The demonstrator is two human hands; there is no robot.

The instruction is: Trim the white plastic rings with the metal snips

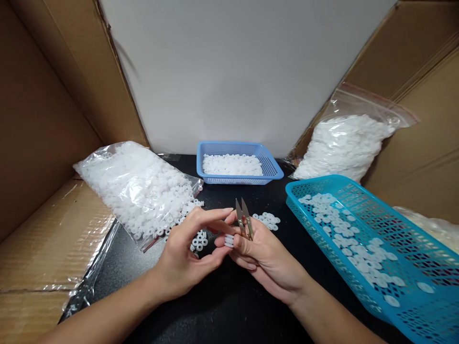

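My right hand (267, 255) is closed around a small pair of metal thread snips (243, 217) whose blades point up and away from me. Its fingers also pinch a small white ribbed plastic piece (228, 240). My left hand (186, 251) meets it from the left, fingers curled, thumb and fingertips touching that white piece. Both hands hover over a black table (222, 306). Loose white plastic rings (267, 220) lie just beyond the hands.
An open clear bag of white rings (139, 188) lies at the left. A small blue basket (236, 162) with white parts stands at the back, a teal basket (362, 243) at the right, another filled bag (347, 141) behind it. Cardboard walls surround the table.
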